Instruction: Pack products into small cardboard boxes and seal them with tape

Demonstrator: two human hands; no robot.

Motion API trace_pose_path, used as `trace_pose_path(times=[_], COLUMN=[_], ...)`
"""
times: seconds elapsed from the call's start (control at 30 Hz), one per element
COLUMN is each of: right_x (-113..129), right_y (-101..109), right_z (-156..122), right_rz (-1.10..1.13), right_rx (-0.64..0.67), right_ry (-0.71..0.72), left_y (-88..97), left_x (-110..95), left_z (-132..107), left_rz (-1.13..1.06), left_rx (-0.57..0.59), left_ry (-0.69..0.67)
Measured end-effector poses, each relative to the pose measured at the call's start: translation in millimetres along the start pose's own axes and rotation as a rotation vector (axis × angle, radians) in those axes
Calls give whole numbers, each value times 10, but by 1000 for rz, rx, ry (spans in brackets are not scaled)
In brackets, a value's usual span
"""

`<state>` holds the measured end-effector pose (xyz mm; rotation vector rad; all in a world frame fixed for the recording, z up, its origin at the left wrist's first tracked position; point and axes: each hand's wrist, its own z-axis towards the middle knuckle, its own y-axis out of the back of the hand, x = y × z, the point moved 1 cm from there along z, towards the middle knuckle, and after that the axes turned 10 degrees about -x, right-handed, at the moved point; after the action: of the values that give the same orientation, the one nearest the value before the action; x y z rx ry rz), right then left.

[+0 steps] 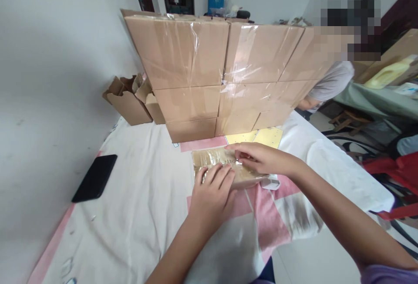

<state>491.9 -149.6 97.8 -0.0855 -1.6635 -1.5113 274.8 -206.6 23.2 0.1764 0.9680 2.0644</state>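
A flat brown package [244,178] with shiny clear tape or film over it lies on the cloth in front of me. My left hand [214,188] rests on its near left part, palm down with the fingers spread. My right hand [257,157] is over its far right part. Its fingers are bent in toward the thumb at the package's top, and whatever is between them is too small to make out. By the package's right end, partly under it, sits a small white object [270,184] of unclear kind.
A wall of taped cardboard boxes [192,70] stands just beyond the package. Open cartons [130,105] are at its left. A black tablet-like slab [94,178] lies near the left wall. Behind the boxes at right is another person [336,81]; a red chair [395,175] stands nearer.
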Motion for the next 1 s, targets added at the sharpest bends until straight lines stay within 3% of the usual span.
trace_pose_path(times=[0.23, 0.43, 0.77, 0.83, 1.0], right_x=[-91, -109, -103, -89, -110], right_y=[-68, -101, -239, -243, -273], right_z=[58, 88, 108, 100, 28], right_rz=[-28, -144, -436, -534, -669], right_rx=[-17, -52, -207, -289, -478], right_ry=[-4, 25, -88, -140, -427], left_y=[34, -41, -87, -95, -131], left_x=[-106, -147, -202, -204, -220], left_z=[58, 116, 82, 71, 71], left_rz=[55, 92, 95, 95, 55], left_rx=[233, 259, 286, 285, 272], left_ry=[-42, 26, 7, 15, 45])
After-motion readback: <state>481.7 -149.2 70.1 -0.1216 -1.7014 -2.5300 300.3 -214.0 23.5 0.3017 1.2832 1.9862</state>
